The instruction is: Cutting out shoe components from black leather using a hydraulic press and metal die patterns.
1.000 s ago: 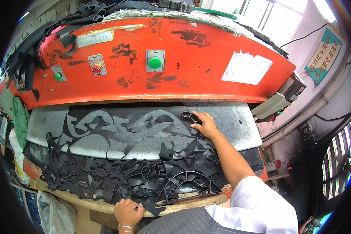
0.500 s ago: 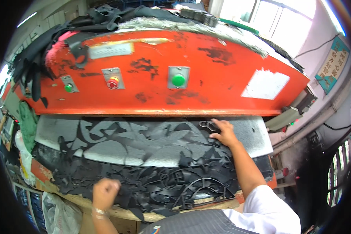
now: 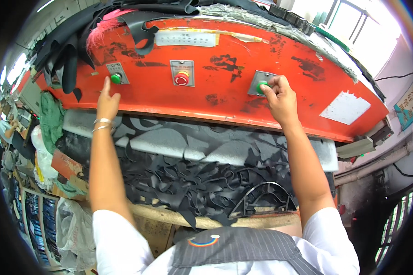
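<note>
At the upper right, daylight floods through a window (image 3: 376, 30), its panes almost white between dark bars. Beside it runs a pale, pinkish wall (image 3: 401, 57), where a sign (image 3: 405, 109) with a teal border hangs near the picture's edge. 2 dark cables cross this side, 1 above the sign's level and 1 below it, and a thick pipe (image 3: 374, 159) runs along the wall. Lower down, a second window (image 3: 396, 225) with bars glows beside a dark area too dim to make out. At the upper left, a light tube (image 3: 46, 5) shines. At the lower left, a shelf (image 3: 40, 224) holds rows of bluish things beside a whitish plastic bag (image 3: 73, 233).
</note>
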{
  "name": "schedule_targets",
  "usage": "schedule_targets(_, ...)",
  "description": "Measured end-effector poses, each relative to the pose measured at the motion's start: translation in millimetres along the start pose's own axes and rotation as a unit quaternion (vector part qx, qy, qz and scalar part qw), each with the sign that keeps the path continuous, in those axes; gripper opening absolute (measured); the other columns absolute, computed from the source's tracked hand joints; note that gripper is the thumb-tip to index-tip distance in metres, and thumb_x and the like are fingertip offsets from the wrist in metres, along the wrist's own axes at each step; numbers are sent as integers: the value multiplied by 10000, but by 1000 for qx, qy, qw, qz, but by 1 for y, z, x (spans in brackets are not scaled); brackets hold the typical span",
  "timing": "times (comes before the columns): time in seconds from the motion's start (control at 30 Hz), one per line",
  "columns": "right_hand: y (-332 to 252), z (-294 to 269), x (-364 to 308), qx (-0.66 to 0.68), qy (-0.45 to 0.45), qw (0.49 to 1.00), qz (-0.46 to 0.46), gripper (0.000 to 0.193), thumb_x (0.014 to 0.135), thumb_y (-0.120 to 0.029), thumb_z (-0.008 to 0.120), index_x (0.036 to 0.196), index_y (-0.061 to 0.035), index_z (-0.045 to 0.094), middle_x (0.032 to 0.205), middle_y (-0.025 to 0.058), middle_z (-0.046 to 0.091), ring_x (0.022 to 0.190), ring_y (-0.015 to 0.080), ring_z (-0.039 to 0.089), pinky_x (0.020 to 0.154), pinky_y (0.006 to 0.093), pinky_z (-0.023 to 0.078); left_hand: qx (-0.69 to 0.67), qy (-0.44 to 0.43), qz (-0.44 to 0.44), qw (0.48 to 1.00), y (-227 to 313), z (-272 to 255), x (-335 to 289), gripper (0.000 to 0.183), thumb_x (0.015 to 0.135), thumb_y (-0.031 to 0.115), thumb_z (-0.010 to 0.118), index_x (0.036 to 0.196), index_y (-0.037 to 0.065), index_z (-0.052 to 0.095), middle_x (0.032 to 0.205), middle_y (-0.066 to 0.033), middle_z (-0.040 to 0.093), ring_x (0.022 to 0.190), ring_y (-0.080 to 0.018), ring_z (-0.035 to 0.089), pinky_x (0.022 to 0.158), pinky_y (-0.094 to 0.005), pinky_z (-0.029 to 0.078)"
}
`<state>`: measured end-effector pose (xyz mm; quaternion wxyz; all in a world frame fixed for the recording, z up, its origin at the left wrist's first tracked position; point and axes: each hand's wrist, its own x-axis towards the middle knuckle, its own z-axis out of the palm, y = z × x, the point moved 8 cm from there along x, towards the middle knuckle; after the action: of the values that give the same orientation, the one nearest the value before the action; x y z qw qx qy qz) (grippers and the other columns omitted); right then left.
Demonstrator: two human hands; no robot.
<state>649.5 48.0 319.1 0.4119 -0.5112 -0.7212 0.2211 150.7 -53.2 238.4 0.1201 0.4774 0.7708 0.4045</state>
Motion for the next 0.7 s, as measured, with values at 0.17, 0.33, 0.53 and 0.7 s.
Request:
schedule_targets(0.17, 63, -60, -52, 42, 20, 998, 49, 144, 883, -123, 672, 870, -26, 566, 592, -17, 508, 543, 47, 433, 488, 235, 358, -4, -72, 132, 989, 59, 29, -168, 312, 820, 125, 619, 1109, 9, 642, 962, -168, 663, 850, -293, 645, 804, -380, 514)
schedule_targets(0.33, 110, -86, -88, 53, -5, 987, 150, 127, 889, -127, 660, 880, -30, 579, 600, -13, 520, 538, 55, 471, 477, 240, 375, -65, -235, 128, 961, 116, 93, -357, 89, 772, 188, 707, 776, 99, 709, 770, -72, 676, 749, -252, 655, 657, -331, 525)
schedule_targets(0.53, 144, -73, -102, -36, -58, 987, 145, 192, 888, -184, 651, 914, 4, 622, 665, 60, 611, 577, 138, 569, 553, 303, 467, 65, -164, 193, 965, 134, 113, -389, 151, 738, 254, 695, 672, 118, 690, 665, -25, 579, 697, -241, 583, 608, -363, 485)
schedule_targets(0.7, 161, -57, -103, -220, -138, 958, 118, 407, 869, -321, 656, 1091, 18, 634, 931, 200, 685, 926, 339, 659, 825, 396, 501, 73, -103, 180, 976, 123, 118, -403, 177, 691, 246, 691, 586, 106, 662, 639, -32, 562, 666, -239, 563, 597, -363, 481)
